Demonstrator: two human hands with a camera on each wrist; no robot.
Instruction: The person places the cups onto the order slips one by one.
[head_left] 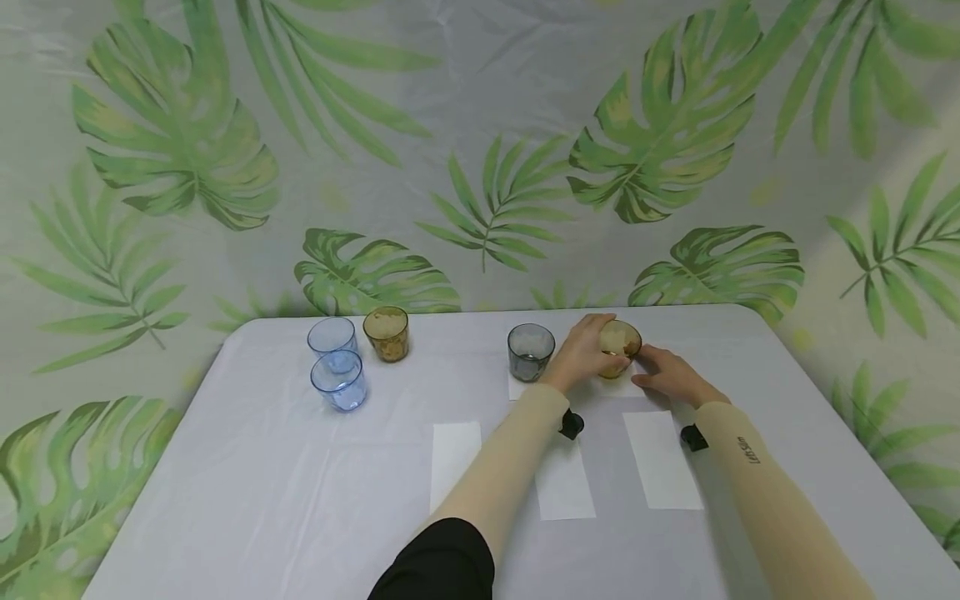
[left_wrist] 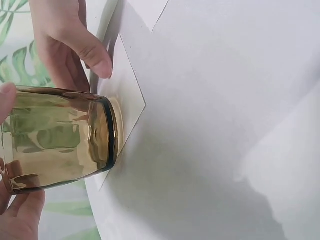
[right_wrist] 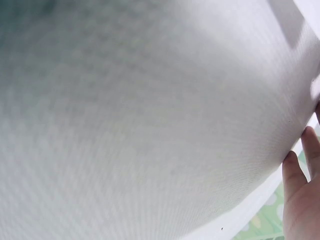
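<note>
Amber glasses (head_left: pixel 386 337): two. Blue glasses (head_left: pixel 341 387): two. Grey glass (head_left: pixel 529 357): one. Nearer white papers (head_left: pixel 662 462): three. Held amber glass (left_wrist: pixel 55 137) translucent, thick-based, upright over far paper (left_wrist: pixel 125 80), right of grey glass. Left hand (head_left: pixel 581 354) grasps its sides; right hand (head_left: pixel 675 377) close by, fingers loose, contact with glass unclear.

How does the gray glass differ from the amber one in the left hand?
The gray glass is smoky-colored; the amber glass is yellow-brown. The left hand grips the amber glass, while the gray glass stands ungripped to its left. Both are see-through, mouth up.
</note>
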